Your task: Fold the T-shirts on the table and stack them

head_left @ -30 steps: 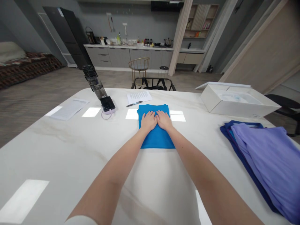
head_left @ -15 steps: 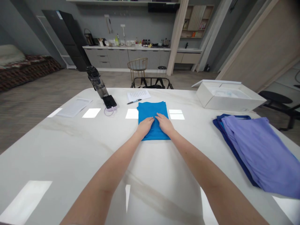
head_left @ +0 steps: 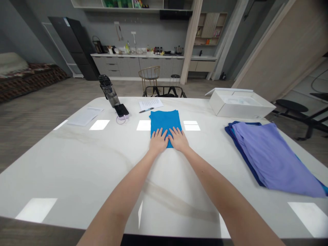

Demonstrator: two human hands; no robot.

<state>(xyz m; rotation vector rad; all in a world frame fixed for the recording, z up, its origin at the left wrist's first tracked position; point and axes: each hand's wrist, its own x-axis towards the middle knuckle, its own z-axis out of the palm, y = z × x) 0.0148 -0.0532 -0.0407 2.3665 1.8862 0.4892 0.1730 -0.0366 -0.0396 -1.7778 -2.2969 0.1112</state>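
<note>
A folded piece of blue cloth (head_left: 165, 119) lies flat on the white table (head_left: 102, 164), in the middle of the head view. My left hand (head_left: 159, 140) rests palm down on its near left part, fingers spread and pointing away from me. Beside it, my right hand (head_left: 178, 138) lies flat on the near right part, also with its fingers apart. The two thumbs are close together over the cloth. Both hands hide much of the cloth's near edge.
At the right lies a pile of clothes with a lilac garment (head_left: 271, 153) on top. Behind it stands an open white box (head_left: 243, 108). A pen (head_left: 146, 110), printed paper (head_left: 151, 103), a phone (head_left: 121, 110), a bottle (head_left: 109, 91) and another sheet (head_left: 85, 116) are towards the far left.
Both hands have slid towards me, from the middle of the blue cloth to its near edge, and their fingers have spread. The view has shifted slightly.
</note>
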